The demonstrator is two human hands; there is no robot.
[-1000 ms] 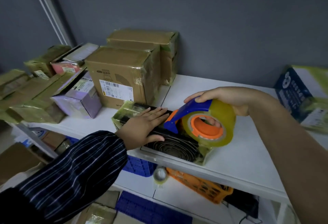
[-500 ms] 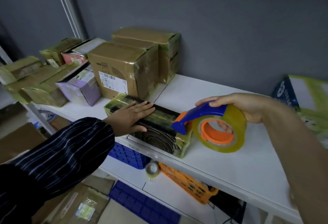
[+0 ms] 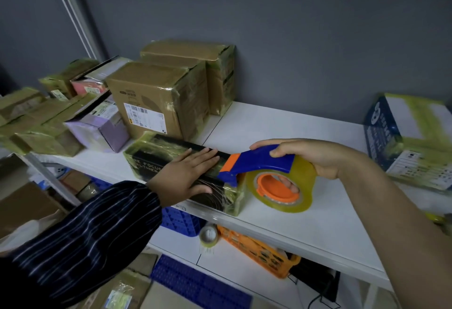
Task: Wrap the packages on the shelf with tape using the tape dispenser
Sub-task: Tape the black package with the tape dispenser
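Observation:
A flat black package (image 3: pixel 156 154), partly covered in yellowish tape, lies near the front edge of the white shelf (image 3: pixel 305 210). My left hand (image 3: pixel 188 174) rests flat on its top, fingers spread and pointing right. My right hand (image 3: pixel 310 157) grips the tape dispenser (image 3: pixel 264 162), blue with an orange core and a large yellowish tape roll (image 3: pixel 305 186). The dispenser's orange-tipped nose touches the package's right end, and the roll hangs beside that end.
Taped cardboard boxes (image 3: pixel 156 98) and a purple box (image 3: pixel 102 127) crowd the shelf's left and back. A blue-and-white taped box (image 3: pixel 411 137) stands at the right. Below the shelf are an orange basket (image 3: pixel 259 252), a blue crate (image 3: pixel 181 220) and a spare tape roll (image 3: pixel 208 235).
The dispenser has come back left until its nose meets the package's right end. My left hand stays flat on the package. The camera has shifted a little.

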